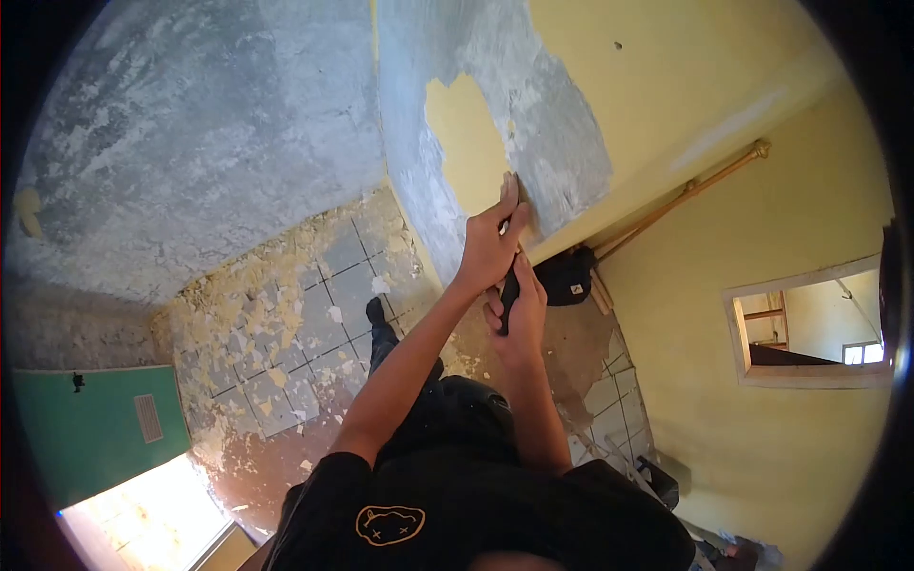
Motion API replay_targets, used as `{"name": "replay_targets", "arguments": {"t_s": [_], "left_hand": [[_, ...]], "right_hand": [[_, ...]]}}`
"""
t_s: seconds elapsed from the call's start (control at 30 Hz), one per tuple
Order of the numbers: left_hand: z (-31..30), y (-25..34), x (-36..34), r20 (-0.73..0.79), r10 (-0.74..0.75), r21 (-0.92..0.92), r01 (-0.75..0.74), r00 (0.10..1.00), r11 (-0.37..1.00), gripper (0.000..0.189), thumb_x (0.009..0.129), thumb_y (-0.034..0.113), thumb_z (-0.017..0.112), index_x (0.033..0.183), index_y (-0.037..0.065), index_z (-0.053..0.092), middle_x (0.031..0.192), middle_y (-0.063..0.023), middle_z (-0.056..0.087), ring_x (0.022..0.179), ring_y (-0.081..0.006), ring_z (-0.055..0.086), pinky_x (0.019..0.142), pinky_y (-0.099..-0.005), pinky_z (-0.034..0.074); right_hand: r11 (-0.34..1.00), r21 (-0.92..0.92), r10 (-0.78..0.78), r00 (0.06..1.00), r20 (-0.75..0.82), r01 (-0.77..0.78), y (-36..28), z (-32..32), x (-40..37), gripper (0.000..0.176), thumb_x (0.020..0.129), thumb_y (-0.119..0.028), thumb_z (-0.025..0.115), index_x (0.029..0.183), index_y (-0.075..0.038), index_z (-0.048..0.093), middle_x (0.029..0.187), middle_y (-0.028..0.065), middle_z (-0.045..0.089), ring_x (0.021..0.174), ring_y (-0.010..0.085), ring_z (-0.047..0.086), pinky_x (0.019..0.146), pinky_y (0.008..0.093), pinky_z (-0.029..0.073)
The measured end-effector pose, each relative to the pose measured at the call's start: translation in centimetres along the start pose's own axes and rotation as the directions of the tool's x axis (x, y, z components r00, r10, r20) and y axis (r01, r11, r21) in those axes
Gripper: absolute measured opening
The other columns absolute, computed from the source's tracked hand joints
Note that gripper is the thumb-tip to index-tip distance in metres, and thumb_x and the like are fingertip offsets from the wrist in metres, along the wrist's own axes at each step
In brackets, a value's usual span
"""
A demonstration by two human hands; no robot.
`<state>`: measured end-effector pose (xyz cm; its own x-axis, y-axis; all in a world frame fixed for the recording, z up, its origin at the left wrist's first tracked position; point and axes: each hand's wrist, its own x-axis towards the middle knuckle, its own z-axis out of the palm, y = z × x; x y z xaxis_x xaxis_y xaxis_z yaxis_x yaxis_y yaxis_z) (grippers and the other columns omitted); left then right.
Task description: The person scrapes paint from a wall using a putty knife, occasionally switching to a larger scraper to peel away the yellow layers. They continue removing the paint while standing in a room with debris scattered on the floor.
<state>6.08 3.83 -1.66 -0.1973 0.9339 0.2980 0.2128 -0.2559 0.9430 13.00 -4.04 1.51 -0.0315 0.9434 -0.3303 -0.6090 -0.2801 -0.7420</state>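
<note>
My right hand (526,319) is wrapped round the black handle of a scraper (509,297). Ahead of it, my left hand (487,249) presses on the front part of the tool, thumb and fingers together, fingertips close to the wall. The hand hides most of the blade. Just beyond the fingertips, a patch of yellow paint (468,138) remains on the wall, ringed by bare grey plaster (562,128). More yellow paint (666,86) covers the wall farther right.
Paint flakes (257,328) litter the tiled floor (347,285). At left is a bare grey wall (209,124), with a green door (105,419) below it. Wooden poles (681,195) lean by a black bag (568,278) on the right. A framed opening (809,319) is in the right wall.
</note>
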Motion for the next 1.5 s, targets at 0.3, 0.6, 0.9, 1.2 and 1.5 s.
{"name": "replay_targets", "arguments": {"t_s": [0.3, 0.6, 0.9, 1.2, 1.5], "left_hand": [[-0.1, 0.3, 1.2, -0.142, 0.253, 0.065, -0.247, 0.957, 0.967, 0.038, 0.095, 0.016, 0.056, 0.126, -0.004, 0.053, 0.092, -0.0216, 0.065, 0.082, -0.0188, 0.061, 0.078, -0.0316, 0.049], [-0.8, 0.8, 1.8, -0.002, -0.022, -0.163, 0.021, 1.000, 0.986, 0.040, 0.094, 0.013, 0.055, 0.129, -0.007, 0.049, 0.133, -0.0274, 0.050, 0.130, -0.0281, 0.045, 0.103, -0.0330, 0.038], [-0.6, -0.4, 2.4, 0.002, -0.035, -0.123, 0.035, 0.999, 0.992, 0.040, 0.094, 0.012, 0.056, 0.128, -0.007, 0.049, 0.128, -0.0270, 0.053, 0.124, -0.0301, 0.050, 0.100, -0.0320, 0.040], [-0.7, -0.2, 2.8, -0.173, 0.171, -0.024, -0.178, 0.970, 0.984, 0.033, 0.093, 0.014, 0.057, 0.121, -0.003, 0.056, 0.104, -0.0287, 0.063, 0.106, -0.0293, 0.064, 0.089, -0.0365, 0.046], [-5.0, -2.1, -0.8, 0.060, -0.168, -0.264, 0.178, 0.984, 0.948, 0.041, 0.094, 0.010, 0.058, 0.133, 0.001, 0.051, 0.135, -0.0170, 0.054, 0.122, -0.0172, 0.051, 0.098, -0.0289, 0.043]], "right_hand": [[0.999, 0.019, 0.026, 1.000, 0.004, -0.026, -0.2, 0.6, 0.5, 0.023, 0.100, -0.027, 0.047, 0.105, -0.007, 0.056, 0.068, -0.0001, 0.049, 0.042, 0.0075, 0.039, 0.034, 0.0230, 0.028], [0.999, 0.031, 0.045, 0.999, -0.011, -0.045, -0.1, 1.0, 1.7, 0.029, 0.100, -0.029, 0.047, 0.112, -0.005, 0.056, 0.070, 0.0019, 0.050, 0.041, 0.0080, 0.039, 0.032, 0.0223, 0.029], [0.998, -0.001, 0.061, 0.998, -0.031, -0.062, -0.6, 1.4, 2.2, 0.033, 0.100, -0.030, 0.048, 0.121, -0.006, 0.055, 0.069, 0.0012, 0.050, 0.042, 0.0074, 0.040, 0.033, 0.0214, 0.029], [0.999, -0.036, 0.042, 0.999, 0.024, -0.041, -0.1, 0.8, 2.4, 0.028, 0.098, -0.029, 0.050, 0.115, -0.007, 0.057, 0.074, 0.0006, 0.051, 0.044, 0.0067, 0.041, 0.033, 0.0201, 0.028], [0.934, -0.303, 0.226, 0.970, 0.090, -0.189, 0.7, -2.5, 1.7, 0.032, 0.097, -0.025, 0.053, 0.120, -0.003, 0.051, 0.069, -0.0005, 0.049, 0.044, 0.0067, 0.040, 0.035, 0.0218, 0.029]]}}
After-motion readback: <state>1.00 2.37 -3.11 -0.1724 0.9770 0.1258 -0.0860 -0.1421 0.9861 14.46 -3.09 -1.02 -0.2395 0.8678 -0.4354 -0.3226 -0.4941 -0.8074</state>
